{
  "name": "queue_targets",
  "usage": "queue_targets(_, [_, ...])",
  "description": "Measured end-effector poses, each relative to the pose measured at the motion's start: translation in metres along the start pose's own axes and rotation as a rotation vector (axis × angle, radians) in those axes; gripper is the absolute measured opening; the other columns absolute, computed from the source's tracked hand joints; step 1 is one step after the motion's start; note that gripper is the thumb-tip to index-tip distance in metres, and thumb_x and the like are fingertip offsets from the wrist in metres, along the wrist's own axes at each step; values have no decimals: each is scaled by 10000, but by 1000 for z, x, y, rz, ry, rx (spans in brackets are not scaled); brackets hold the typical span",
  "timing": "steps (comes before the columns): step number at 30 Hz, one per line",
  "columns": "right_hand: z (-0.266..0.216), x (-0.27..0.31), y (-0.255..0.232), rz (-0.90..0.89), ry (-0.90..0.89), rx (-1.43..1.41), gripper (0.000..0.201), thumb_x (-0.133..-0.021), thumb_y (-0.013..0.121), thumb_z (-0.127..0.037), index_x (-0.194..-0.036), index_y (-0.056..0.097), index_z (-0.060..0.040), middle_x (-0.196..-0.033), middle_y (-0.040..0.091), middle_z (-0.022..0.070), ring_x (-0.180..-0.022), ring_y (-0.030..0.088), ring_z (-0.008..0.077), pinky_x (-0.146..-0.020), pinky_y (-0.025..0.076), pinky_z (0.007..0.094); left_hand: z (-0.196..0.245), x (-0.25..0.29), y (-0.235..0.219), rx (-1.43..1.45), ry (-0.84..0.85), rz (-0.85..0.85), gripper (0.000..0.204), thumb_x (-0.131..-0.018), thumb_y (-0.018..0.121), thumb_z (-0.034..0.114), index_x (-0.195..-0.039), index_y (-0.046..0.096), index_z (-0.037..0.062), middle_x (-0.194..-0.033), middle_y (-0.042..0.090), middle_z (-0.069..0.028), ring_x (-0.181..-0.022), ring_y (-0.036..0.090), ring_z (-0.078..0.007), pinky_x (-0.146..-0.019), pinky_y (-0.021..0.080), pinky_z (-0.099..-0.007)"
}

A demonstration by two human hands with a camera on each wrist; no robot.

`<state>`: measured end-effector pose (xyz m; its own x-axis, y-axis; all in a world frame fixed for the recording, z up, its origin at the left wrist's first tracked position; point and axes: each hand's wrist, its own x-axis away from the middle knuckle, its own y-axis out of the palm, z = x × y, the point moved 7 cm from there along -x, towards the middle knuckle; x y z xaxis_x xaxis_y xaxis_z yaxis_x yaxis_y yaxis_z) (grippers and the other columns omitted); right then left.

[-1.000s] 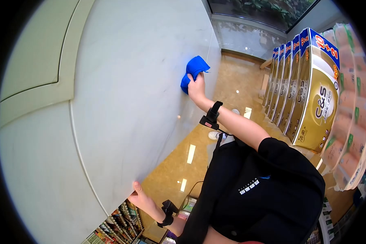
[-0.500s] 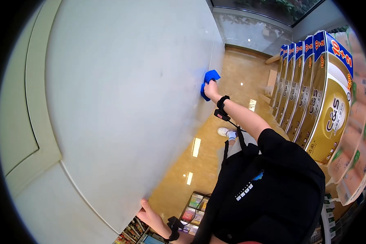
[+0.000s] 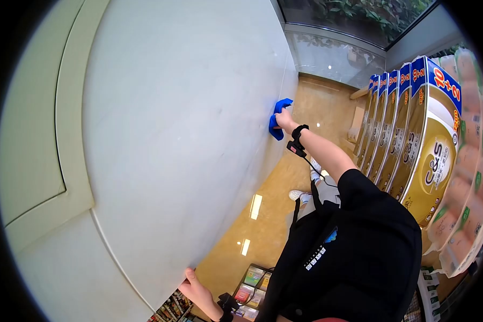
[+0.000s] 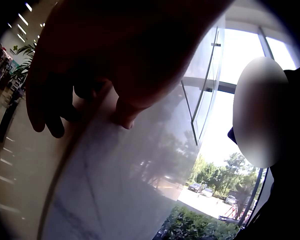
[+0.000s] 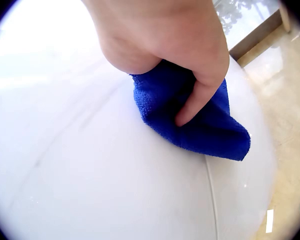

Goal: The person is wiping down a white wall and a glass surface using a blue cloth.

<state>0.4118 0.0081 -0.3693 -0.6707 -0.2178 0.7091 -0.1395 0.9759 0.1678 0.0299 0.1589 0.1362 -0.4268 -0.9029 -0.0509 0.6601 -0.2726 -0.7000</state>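
Since the first earlier frame, the bright blue, soft fabric cloth (image 5: 215, 137) has shifted outward across the broad, glossy white surface with faint grey veins (image 3: 172, 107), and now lies at its edge, across a thin seam. The bare right hand (image 5: 170, 37) grips it, fingers bent into its folds. The bare left hand (image 3: 196, 291) sits well apart at the near edge, thumb resting on top and fingers hanging loosely over the side, while tall gold-and-blue printed packs (image 3: 434, 155) stand beyond the tan polished floor (image 3: 225, 239).
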Motion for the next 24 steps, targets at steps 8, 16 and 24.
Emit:
queue_targets(8, [-165, 33, -19, 149, -553, 150, 213, -813, 482, -59, -1000, 518, 38, -827, 583, 208, -744, 601, 354, -670, 491, 407, -20, -8, -5, 63, 69, -34, 547, -899, 624, 238, -1267, 389, -91, -1178, 535, -151, -1016, 521, -203, -894, 415, -330])
queue_targets(16, [-334, 143, -9, 140, -1108, 62, 339, -788, 555, -126, -1083, 552, 41, -1129, 532, 241, -1093, 483, 388, -966, 368, 398, -17, -11, -3, 118, 197, 57, 398, -880, 648, 291, -1020, 551, -68, -889, 586, -86, -759, 517, -139, -647, 425, -280])
queue_targets(24, [-393, 316, 41, 171, -1540, 365, 260, -767, 560, -68, -1020, 552, -7, -1092, 441, 207, -970, 487, 399, -811, 451, 424, -18, -17, -2, 133, 207, 3, 380, -828, 710, 308, -939, 585, -34, -708, 551, -10, -601, 438, -86, -562, 348, -239])
